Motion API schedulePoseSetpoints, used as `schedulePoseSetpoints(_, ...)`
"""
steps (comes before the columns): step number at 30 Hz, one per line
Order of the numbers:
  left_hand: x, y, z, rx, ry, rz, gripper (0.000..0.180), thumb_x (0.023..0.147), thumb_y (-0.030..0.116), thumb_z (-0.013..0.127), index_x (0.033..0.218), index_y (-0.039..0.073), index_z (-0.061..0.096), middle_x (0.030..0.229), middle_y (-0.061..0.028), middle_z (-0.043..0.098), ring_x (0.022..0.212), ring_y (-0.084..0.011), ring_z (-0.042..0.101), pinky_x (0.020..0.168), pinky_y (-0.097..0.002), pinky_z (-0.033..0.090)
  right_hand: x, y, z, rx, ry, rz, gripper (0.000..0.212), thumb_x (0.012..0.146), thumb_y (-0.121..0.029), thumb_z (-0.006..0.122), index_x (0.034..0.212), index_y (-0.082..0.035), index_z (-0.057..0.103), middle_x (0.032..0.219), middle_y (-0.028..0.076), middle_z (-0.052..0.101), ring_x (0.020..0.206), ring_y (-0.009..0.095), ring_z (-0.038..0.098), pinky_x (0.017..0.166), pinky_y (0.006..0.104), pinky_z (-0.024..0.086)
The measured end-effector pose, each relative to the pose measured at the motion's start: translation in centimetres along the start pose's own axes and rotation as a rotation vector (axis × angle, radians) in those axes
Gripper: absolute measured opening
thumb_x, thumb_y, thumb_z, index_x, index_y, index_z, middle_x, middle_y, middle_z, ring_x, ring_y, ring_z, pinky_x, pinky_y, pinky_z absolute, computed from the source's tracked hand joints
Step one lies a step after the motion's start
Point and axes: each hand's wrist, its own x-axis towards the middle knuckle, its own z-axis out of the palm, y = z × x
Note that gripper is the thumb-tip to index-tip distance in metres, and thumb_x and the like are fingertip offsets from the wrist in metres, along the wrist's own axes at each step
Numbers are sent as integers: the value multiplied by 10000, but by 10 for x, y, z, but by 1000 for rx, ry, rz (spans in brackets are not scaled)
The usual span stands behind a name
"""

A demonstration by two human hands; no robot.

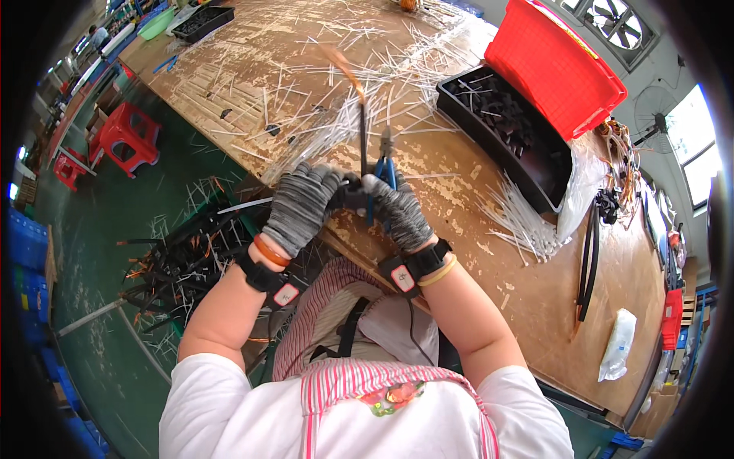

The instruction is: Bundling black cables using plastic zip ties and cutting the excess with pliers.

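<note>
- Worn wooden workbench (535,306) underlies our black tray (544,170).
- Left of the tray, our left hand (297,206) grips black cable (363,138).
- Also there, our right hand (403,212) clamps blue-handled pliers (387,145).

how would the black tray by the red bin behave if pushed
The black tray would probably slide rather than tip, since it looks low and long. The loose black pieces inside would likely shift, being heaped unevenly.

1. A copper-tipped black cable (363,141) is held between the gloved left hand (300,205) and right hand (403,213).
2. Blue-handled pliers (388,159) are gripped in the right hand.
3. White strips (342,133) are strewn across the desk (527,321) beyond the hands.
4. A black tray (498,157) is placed to their right.
</note>
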Motion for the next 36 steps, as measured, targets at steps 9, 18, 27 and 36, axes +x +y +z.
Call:
schedulePoseSetpoints(9,-7,-11,-13,112,-74,166,550,686,122,712,1222,124,588,1158,-80,594,1053,-294,556,953,-432,417,0,13,-3,-217,3,-35,298,848,-105,735,1104,-22,605,889,-1,632,774,78,565,678,232,480)
schedulePoseSetpoints(18,-1,0,-34,138,-333,176,606,707,149,708,1294,138,555,1197,-90,566,1099,-290,536,977,-427,391,-9,10,4,-193,-121,-150,284,853,-40,702,1115,-27,592,960,9,638,880,94,603,768,235,500)
schedulePoseSetpoints(27,-63,60,-55,-718,25,-261,457,856,241,716,1227,45,534,1087,-96,590,944,-212,597,806,-338,512,-5,6,-4,-105,97,-95,306,889,-72,661,1166,-16,545,931,26,615,780,110,582,677,249,506)
schedulePoseSetpoints(36,-52,46,-2,-1915,8,-1259,381,932,467,598,1139,148,628,997,-27,666,908,-179,630,807,-348,523,-16,10,-2,-43,-300,-40,486,781,-2,723,1235,-38,552,1085,14,631,994,131,593,909,300,489)
